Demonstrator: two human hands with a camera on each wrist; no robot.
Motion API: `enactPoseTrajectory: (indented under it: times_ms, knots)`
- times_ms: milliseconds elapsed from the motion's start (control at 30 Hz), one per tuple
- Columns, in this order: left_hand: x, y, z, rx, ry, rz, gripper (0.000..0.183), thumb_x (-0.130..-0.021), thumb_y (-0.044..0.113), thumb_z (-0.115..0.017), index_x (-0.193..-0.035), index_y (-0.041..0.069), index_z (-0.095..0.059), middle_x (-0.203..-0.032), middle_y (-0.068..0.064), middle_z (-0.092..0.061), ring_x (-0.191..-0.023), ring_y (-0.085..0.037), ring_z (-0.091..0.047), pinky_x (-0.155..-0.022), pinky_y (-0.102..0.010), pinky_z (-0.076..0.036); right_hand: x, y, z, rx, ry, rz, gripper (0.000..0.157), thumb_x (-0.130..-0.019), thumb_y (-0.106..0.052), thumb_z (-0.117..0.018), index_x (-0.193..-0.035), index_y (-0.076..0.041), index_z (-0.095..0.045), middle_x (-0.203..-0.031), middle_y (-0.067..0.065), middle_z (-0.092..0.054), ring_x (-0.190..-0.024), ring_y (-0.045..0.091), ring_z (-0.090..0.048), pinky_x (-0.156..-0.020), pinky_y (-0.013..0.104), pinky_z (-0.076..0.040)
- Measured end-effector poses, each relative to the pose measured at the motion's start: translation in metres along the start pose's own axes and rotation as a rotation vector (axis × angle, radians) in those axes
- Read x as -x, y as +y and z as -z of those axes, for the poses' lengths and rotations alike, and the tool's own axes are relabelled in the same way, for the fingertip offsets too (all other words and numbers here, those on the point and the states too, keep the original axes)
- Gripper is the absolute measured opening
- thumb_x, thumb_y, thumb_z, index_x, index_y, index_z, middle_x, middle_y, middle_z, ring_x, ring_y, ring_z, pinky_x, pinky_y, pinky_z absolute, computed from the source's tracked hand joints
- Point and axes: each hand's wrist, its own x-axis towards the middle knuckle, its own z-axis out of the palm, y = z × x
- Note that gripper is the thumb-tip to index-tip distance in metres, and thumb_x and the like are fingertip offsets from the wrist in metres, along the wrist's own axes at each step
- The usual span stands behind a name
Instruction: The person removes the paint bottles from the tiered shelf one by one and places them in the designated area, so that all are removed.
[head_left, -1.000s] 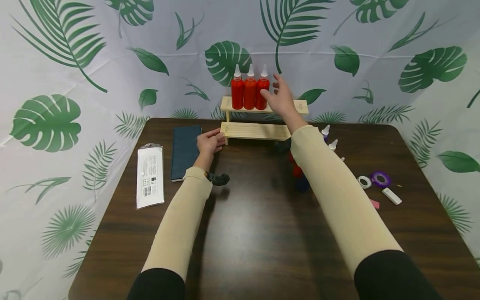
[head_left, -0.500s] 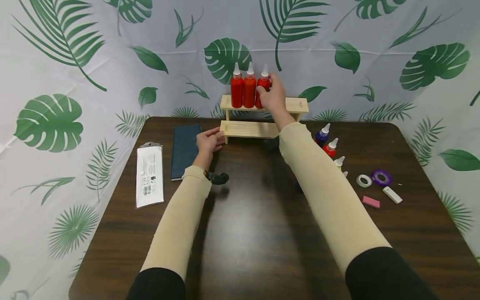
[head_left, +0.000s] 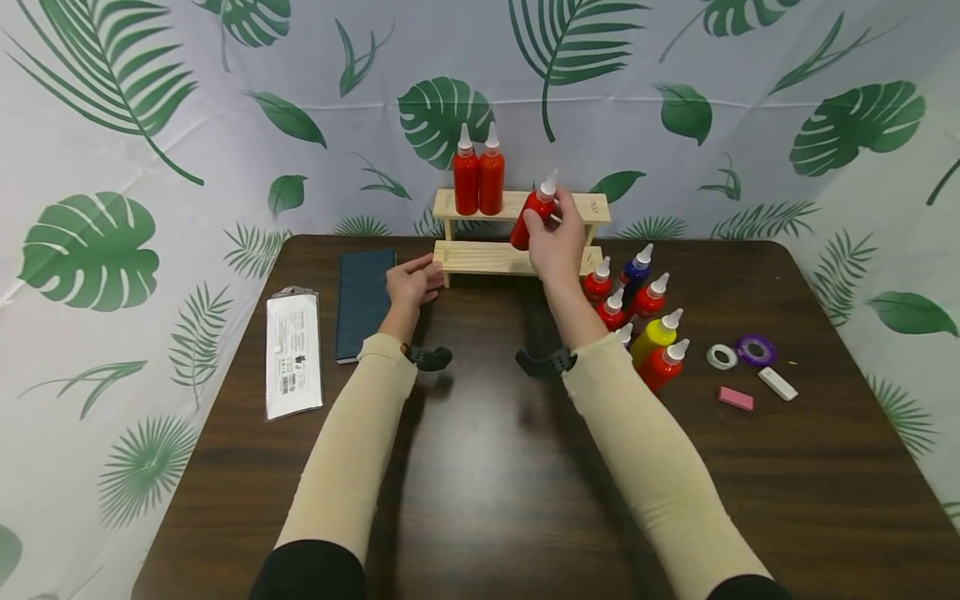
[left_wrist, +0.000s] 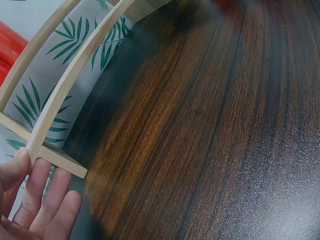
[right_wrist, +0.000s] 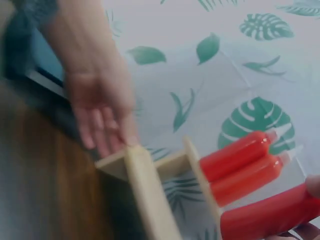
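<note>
While the right hand holds a red squeeze bottle between thumb and fingers in the head view, the left hand pinches the left end of the two-tier wooden shelf. The held bottle tilts, its white nozzle up and to the right, in front of the upper tier; whether its base touches the lower tier I cannot tell. A red bottle and an orange-red bottle stand upright side by side on the upper tier, toward its left end. Right of the shelf, on the dark wood-grain table, a blue bottle, a yellow bottle and several red ones crowd together near the right forearm. Farther right lie a white ring, a purple ring, a pink eraser and a white block. A dark blue notebook and a white package lie to the left.

In the left wrist view, the thumb sits against the lower tier's end, with fingers beneath it.

In the right wrist view, somewhat blurred, the held bottle slants at lower right, fingertips clamped on it at the frame's edge.
</note>
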Motion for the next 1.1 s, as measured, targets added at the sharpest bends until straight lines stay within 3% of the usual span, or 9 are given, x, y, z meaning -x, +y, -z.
enactPoseTrajectory:
  times_ms: [133,300,500,700,900,1100]
  knots:
    - [-0.001,0.001,0.0,0.004,0.012,-0.008,0.028,-0.087,0.023,-0.071,-0.115,0.019,-0.072,-0.099,-0.007,-0.073,-0.086,-0.019,-0.071,-0.073,-0.034,-0.058,0.03,0.022,0.011,0.021,0.007,0.024,0.046,-0.094,-0.013,-0.061,-0.138,-0.014,-0.049,-0.135,0.009,-0.054,-0.12,0.027,-0.053,-0.104,0.039,-0.042]
    - [-0.001,0.001,0.0,0.002,0.015,-0.005,0.028,-0.087,0.023,-0.072,-0.115,0.02,-0.072,-0.1,-0.007,-0.073,-0.084,-0.017,-0.072,-0.072,-0.033,-0.058,0.048,0.055,0.019,0.094,0.013,-0.004,0.047,-0.094,-0.009,-0.06,-0.139,-0.01,-0.048,-0.137,0.011,-0.053,-0.124,0.026,-0.05,-0.108,0.039,-0.038]
    - [0.0,0.001,0.001,0.019,0.014,-0.005,0.028,-0.087,0.022,-0.071,-0.116,0.019,-0.072,-0.101,-0.008,-0.073,-0.085,-0.018,-0.071,-0.075,-0.035,-0.058,0.051,0.08,0.024,0.169,-0.019,-0.056,0.051,-0.095,-0.009,-0.057,-0.144,-0.008,-0.041,-0.146,0.01,-0.044,-0.136,0.023,-0.038,-0.114,0.039,-0.027]
    - [0.0,0.0,-0.001,0.009,0.008,-0.01,0.028,-0.087,0.024,-0.072,-0.115,0.02,-0.072,-0.099,-0.007,-0.073,-0.084,-0.018,-0.072,-0.075,-0.034,-0.058,0.05,0.094,0.024,0.208,-0.022,-0.061,0.052,-0.096,-0.009,-0.055,-0.145,-0.008,-0.039,-0.147,0.011,-0.042,-0.137,0.025,-0.036,-0.115,0.041,-0.025]
    - [0.001,-0.001,0.0,-0.006,0.008,-0.011,0.029,-0.088,0.024,-0.071,-0.116,0.02,-0.071,-0.1,-0.006,-0.073,-0.082,-0.016,-0.071,-0.075,-0.034,-0.058,0.048,0.099,0.022,0.232,-0.025,-0.039,0.052,-0.096,-0.009,-0.055,-0.145,-0.008,-0.039,-0.146,0.013,-0.043,-0.137,0.028,-0.037,-0.115,0.042,-0.024]
    - [0.0,-0.003,-0.001,0.004,0.001,-0.014,0.028,-0.088,0.024,-0.071,-0.116,0.021,-0.072,-0.098,-0.007,-0.074,-0.08,-0.015,-0.072,-0.075,-0.035,-0.058,0.048,0.097,0.024,0.214,-0.051,-0.075,0.053,-0.097,-0.01,-0.053,-0.147,-0.008,-0.036,-0.148,0.014,-0.04,-0.137,0.029,-0.035,-0.116,0.043,-0.022]
